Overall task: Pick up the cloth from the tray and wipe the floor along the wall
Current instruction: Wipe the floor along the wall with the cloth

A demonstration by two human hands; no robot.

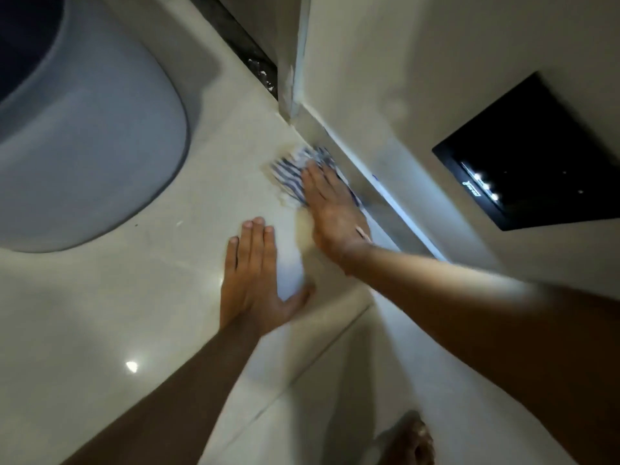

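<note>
Two hands are resting on the pale floor [134,297]: the left hand [253,276] is lying flat and released, while the right hand [330,209] is pressing the striped cloth [288,172] flat-palmed against the wall [385,95] base.

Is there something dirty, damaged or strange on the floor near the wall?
Yes. A yellowish-brown stain lies on the pale floor beside the right hand, which presses the striped cloth at the foot of the wall. White flecks also dot the dark strip further along.
</note>
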